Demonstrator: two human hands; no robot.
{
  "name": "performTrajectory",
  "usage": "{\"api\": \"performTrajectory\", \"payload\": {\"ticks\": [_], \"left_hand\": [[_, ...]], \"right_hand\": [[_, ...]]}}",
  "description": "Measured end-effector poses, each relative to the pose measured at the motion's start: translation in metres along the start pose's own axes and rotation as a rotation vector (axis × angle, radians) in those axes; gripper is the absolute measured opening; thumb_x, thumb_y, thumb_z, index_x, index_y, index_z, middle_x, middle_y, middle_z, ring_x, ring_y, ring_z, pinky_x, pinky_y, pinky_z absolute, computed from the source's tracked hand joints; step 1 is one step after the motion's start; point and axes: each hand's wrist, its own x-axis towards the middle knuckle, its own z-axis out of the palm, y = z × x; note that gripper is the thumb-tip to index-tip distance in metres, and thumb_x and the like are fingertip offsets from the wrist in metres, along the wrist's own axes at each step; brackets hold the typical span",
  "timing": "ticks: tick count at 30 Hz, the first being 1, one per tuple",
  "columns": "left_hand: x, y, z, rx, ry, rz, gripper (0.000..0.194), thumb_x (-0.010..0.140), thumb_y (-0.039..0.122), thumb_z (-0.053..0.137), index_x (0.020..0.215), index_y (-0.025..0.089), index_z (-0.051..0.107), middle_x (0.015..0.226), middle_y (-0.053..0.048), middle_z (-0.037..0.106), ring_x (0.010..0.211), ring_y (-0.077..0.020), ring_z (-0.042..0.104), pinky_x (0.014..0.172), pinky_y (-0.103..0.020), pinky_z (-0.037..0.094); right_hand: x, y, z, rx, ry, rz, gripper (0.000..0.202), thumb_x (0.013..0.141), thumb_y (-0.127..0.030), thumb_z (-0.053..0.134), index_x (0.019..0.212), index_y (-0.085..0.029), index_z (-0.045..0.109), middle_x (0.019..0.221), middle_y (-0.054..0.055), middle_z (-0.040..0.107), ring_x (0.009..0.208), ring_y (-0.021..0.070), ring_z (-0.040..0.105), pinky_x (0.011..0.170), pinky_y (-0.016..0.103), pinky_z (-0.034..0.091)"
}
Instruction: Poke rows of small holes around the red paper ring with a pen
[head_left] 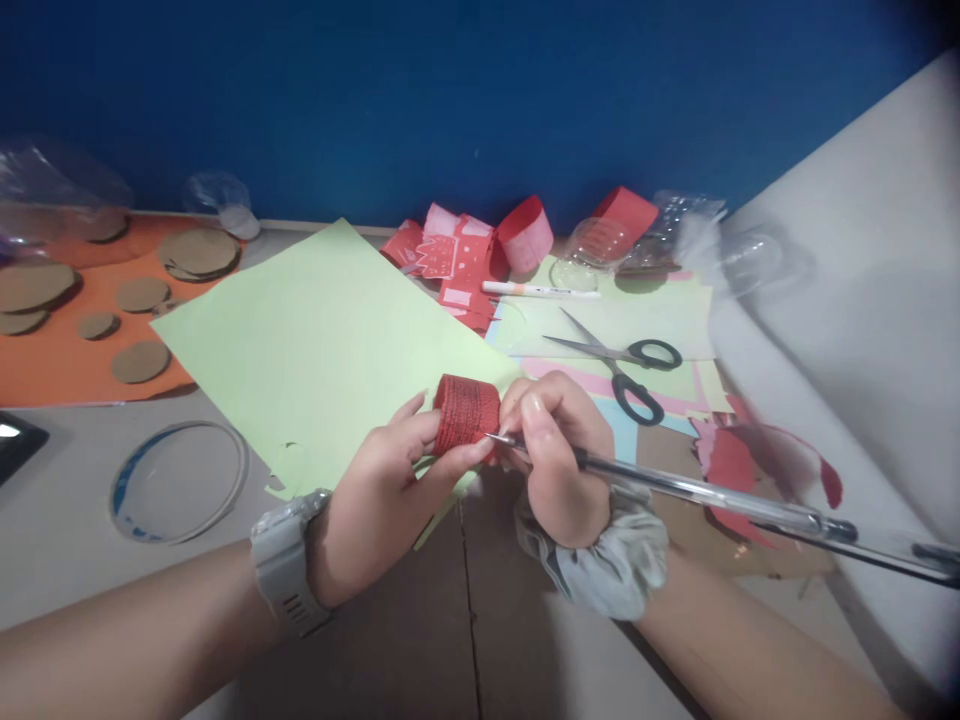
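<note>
My left hand (397, 470), with a grey watch (291, 560) on the wrist, grips a small red ring-shaped roll (466, 412) with dark lines across its surface. Between the fingers of my right hand (559, 450) is a clear ballpoint pen (675, 482), its tip touching or very close to the lower right edge of the roll. A pale scrunchie (611, 565) circles my right wrist. Behind the roll lies a light green paper sheet (322, 340) with a cut lower corner. Whether the roll is paper or another material, I cannot tell.
Open scissors (611, 355) lie on stacked coloured papers (697, 385) at right. Red paper pieces (472, 250) and a white marker (540, 290) sit behind. At left are cardboard discs (141, 362) on orange paper (45, 370) and a tape ring (178, 535). A white wall (862, 260) borders the right.
</note>
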Motion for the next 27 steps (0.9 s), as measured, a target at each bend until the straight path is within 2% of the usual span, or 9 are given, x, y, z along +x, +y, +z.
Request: {"api": "performTrajectory", "payload": {"ticks": [7,12,15,18,21,27], "left_hand": [[-0.0006,0.0020,0.0007,0.051,-0.043,0.045,0.011,0.098,0.021,0.057,0.100,0.018,0.067,0.105,-0.006,0.078,0.099,-0.0225,0.069,0.108,-0.044,0.044],[-0.0022,0.0038,-0.0004,0.089,-0.016,0.019,0.015,0.098,0.025,0.056,0.090,0.018,0.066,0.089,-0.005,0.077,0.096,-0.0255,0.070,0.115,-0.054,0.037],[-0.0022,0.0037,-0.0008,0.102,-0.008,0.011,0.016,0.097,0.025,0.056,0.087,0.018,0.066,0.078,-0.004,0.074,0.103,-0.0292,0.070,0.115,-0.058,0.037],[-0.0026,0.0022,0.0003,0.105,-0.008,0.024,0.015,0.097,0.024,0.056,0.086,0.019,0.064,0.079,-0.004,0.074,0.108,-0.0298,0.069,0.115,-0.057,0.038],[-0.0038,-0.0007,0.0027,0.118,-0.028,0.049,0.009,0.097,0.019,0.056,0.098,0.019,0.065,0.099,-0.006,0.078,0.106,-0.0260,0.071,0.117,-0.054,0.038],[-0.0027,-0.0031,0.0046,0.117,-0.005,0.028,0.011,0.097,0.017,0.055,0.101,0.021,0.065,0.104,-0.003,0.080,0.108,-0.0236,0.072,0.121,-0.050,0.033]], "right_hand": [[0.0028,0.0026,-0.0011,0.009,0.013,0.001,0.028,0.102,-0.038,0.054,0.078,-0.023,0.055,0.069,-0.002,0.050,0.058,0.0141,0.045,0.051,0.029,0.032],[0.0007,0.0034,-0.0008,0.025,-0.014,-0.013,0.029,0.103,-0.035,0.054,0.077,-0.023,0.053,0.070,-0.003,0.050,0.056,0.0128,0.043,0.052,0.029,0.032],[-0.0012,0.0044,-0.0011,0.021,-0.053,-0.078,0.027,0.103,-0.031,0.054,0.077,-0.023,0.052,0.070,-0.003,0.050,0.057,0.0128,0.043,0.054,0.030,0.034],[-0.0012,0.0059,-0.0023,0.010,-0.077,-0.092,0.027,0.104,-0.029,0.051,0.078,-0.023,0.053,0.070,-0.002,0.050,0.059,0.0140,0.045,0.056,0.031,0.034],[0.0006,0.0076,-0.0035,-0.029,-0.058,-0.059,0.028,0.105,-0.030,0.050,0.078,-0.023,0.053,0.071,-0.002,0.050,0.060,0.0142,0.045,0.057,0.031,0.035],[0.0028,0.0081,-0.0028,0.003,-0.039,-0.026,0.033,0.106,-0.035,0.048,0.076,-0.022,0.050,0.070,-0.003,0.049,0.062,0.0136,0.045,0.060,0.030,0.036]]}}
